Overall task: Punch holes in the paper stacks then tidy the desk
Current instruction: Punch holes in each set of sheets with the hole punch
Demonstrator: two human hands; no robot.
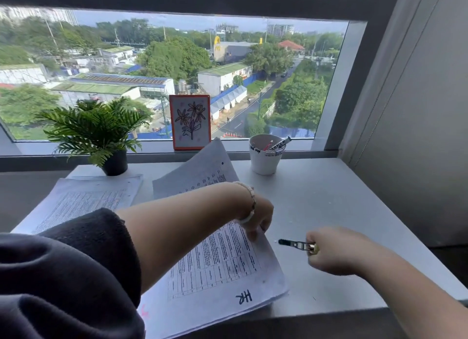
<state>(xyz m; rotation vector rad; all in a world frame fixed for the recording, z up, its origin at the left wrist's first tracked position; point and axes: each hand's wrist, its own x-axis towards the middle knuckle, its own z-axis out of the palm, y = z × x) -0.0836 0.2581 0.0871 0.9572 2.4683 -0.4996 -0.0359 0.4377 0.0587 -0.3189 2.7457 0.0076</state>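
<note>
Your left hand (258, 219) pinched the edge of the HR paper stack (222, 262) at centre surface (329, 199), your right hand (331, 250) at 3 o'clock clenched the hole punch (295, 244), so loose sheets could have shifted and misaligned the holes.

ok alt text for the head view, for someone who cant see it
A person's left hand grips the edge of a printed paper stack on a grey desk, while the right hand holds a hole punch beside it.
</note>
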